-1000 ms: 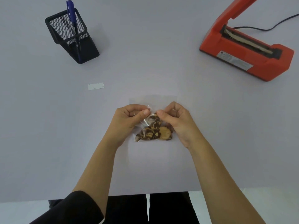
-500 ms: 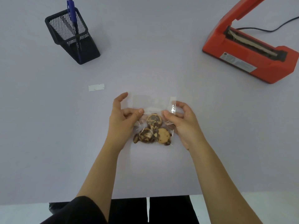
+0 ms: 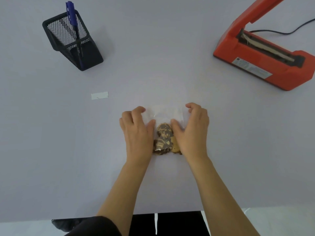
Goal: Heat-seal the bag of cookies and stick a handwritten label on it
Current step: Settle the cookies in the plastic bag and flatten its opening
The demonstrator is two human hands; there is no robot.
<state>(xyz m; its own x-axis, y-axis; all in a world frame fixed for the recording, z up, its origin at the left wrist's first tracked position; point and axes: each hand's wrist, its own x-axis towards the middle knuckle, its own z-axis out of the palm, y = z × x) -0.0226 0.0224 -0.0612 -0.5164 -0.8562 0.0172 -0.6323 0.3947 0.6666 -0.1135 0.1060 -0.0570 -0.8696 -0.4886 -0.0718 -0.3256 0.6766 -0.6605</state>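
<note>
A clear plastic bag (image 3: pixel 166 113) holding several brown marbled cookies (image 3: pixel 164 133) lies flat on the lilac table, just in front of me. My left hand (image 3: pixel 136 132) rests on the bag's left side, its fingertips at the upper left corner and its thumb beside the cookies. On the bag's right side my right hand (image 3: pixel 192 132) presses in the same way, fingers slightly bent over the upper right corner. The bag's open top points away from me. A small blank white label (image 3: pixel 99 95) lies to the left. The orange heat sealer (image 3: pixel 265 65) stands at the far right with its arm raised.
A black mesh pen holder (image 3: pixel 81 53) with a blue marker (image 3: pixel 72 19) in it stands at the far left. The sealer's black cable (image 3: pixel 289 32) runs off to the right. The table's near edge (image 3: pixel 170 212) lies close to my body.
Both hands have stopped pinching the bag's middle. They moved apart to its left and right sides and now lie flatter on it; the bag's top is spread out.
</note>
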